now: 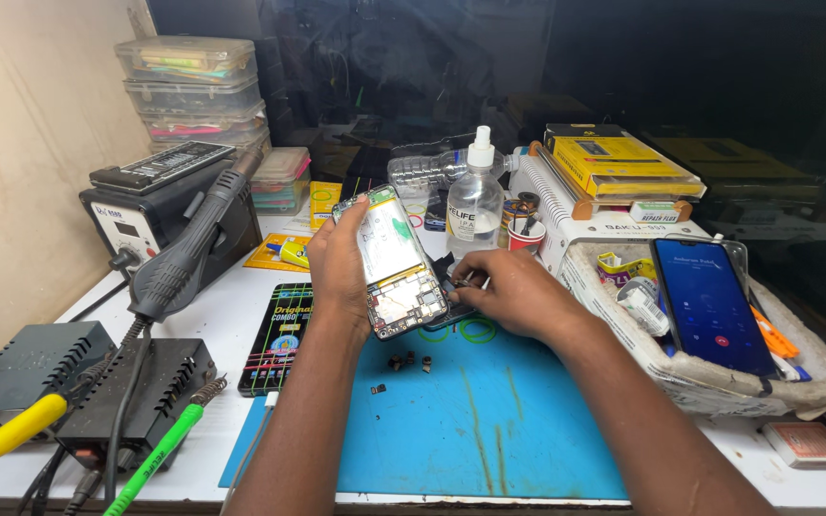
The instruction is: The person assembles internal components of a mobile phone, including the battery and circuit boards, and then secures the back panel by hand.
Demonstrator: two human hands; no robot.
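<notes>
My left hand (339, 268) holds an opened phone (392, 262) upright and tilted, its back cover off, with the circuit board and metal shield showing. My right hand (513, 291) rests on the blue work mat (489, 420) just right of the phone, fingers closed around a small dark part (455, 283) near the phone's lower edge. What exactly the fingers pinch is hard to see. A few tiny dark parts (408, 362) lie loose on the mat below the phone.
A clear liquid bottle (474, 201) stands behind the hands. A hot-air station (160, 215) and soldering units (126, 392) sit left. A black packaged item (281, 336) lies left of the mat. A padded tray (815, 377) on the right holds a lit phone (709, 304).
</notes>
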